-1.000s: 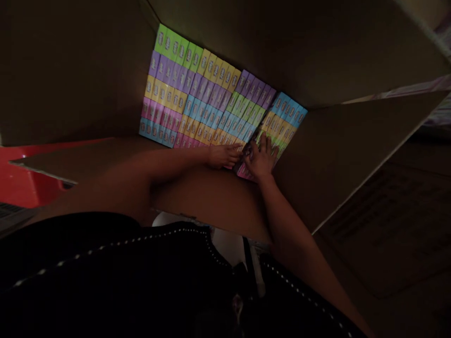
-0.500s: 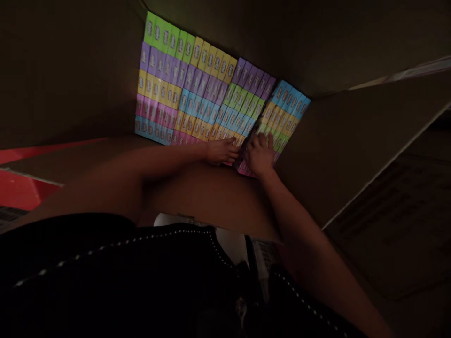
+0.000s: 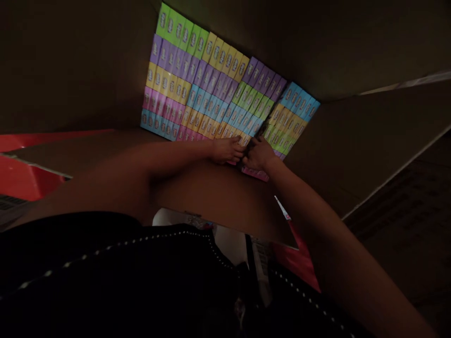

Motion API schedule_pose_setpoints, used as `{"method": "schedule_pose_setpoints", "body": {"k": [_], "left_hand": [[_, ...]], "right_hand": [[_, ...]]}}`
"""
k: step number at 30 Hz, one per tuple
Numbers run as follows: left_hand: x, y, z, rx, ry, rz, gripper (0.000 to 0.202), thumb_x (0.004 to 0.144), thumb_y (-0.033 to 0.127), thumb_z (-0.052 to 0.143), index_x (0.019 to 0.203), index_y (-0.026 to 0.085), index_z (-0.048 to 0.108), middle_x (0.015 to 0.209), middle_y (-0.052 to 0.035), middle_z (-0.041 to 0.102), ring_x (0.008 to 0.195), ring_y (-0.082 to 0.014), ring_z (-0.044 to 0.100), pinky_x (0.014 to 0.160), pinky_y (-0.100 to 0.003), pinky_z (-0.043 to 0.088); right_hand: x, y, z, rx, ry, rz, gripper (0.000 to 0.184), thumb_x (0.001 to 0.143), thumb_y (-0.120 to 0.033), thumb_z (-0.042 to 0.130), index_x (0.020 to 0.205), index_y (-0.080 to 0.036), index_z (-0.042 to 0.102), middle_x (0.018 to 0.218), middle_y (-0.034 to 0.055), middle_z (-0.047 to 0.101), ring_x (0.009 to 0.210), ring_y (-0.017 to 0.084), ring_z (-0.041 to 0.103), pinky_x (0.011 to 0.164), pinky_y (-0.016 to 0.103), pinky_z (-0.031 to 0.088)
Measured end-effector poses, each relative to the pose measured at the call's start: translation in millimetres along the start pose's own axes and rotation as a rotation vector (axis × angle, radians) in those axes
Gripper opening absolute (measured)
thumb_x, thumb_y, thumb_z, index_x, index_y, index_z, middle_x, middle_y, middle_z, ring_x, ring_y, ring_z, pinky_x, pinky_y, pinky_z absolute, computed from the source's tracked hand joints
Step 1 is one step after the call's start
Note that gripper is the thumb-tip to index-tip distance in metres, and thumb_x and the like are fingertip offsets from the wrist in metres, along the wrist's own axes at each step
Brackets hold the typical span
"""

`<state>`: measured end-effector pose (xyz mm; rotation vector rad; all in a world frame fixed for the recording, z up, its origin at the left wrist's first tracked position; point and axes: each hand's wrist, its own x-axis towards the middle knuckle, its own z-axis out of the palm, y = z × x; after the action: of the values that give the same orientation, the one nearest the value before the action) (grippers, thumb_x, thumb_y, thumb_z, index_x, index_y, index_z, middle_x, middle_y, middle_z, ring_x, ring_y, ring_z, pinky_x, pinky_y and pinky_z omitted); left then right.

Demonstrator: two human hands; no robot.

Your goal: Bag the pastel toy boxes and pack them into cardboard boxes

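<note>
Deep in a large cardboard carton, many small coloured packs stand packed in rows of green, purple, yellow, pink and blue. My left hand rests on the near edge of the rows, fingers curled onto the yellow and pink packs. My right hand lies just beside it, fingers bent down into the dark gap between the main block and the right-hand group of packs. What the fingers grip, if anything, is hidden. Both forearms reach over the carton's near wall.
The carton's flaps stand up on all sides and shade the inside. A red surface shows at the left, outside the carton. Another red piece and a white object lie below the near flap. My dark garment fills the bottom.
My right hand has slid left and down off the right-hand packs, its fingers curling into the gap beside my left hand. The view has shifted a little.
</note>
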<state>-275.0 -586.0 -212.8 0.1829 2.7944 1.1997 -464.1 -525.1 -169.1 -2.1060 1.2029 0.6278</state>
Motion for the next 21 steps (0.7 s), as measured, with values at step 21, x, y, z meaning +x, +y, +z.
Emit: {"method": "schedule_pose_setpoints", "body": {"k": [21], "left_hand": [[-3.5, 13.1, -8.3, 0.162, -0.031, -0.042, 0.030, 0.071, 0.014, 0.056, 0.092, 0.031, 0.070, 0.117, -0.0029, 0.070, 0.134, -0.0274, 0.047, 0.122, -0.055, 0.018]], "right_hand": [[25.9, -28.1, 51.3, 0.159, 0.084, 0.141, 0.025, 0.075, -0.029, 0.057, 0.089, -0.020, 0.076, 0.108, 0.0160, 0.071, 0.125, 0.037, 0.046, 0.110, 0.057, 0.029]]}}
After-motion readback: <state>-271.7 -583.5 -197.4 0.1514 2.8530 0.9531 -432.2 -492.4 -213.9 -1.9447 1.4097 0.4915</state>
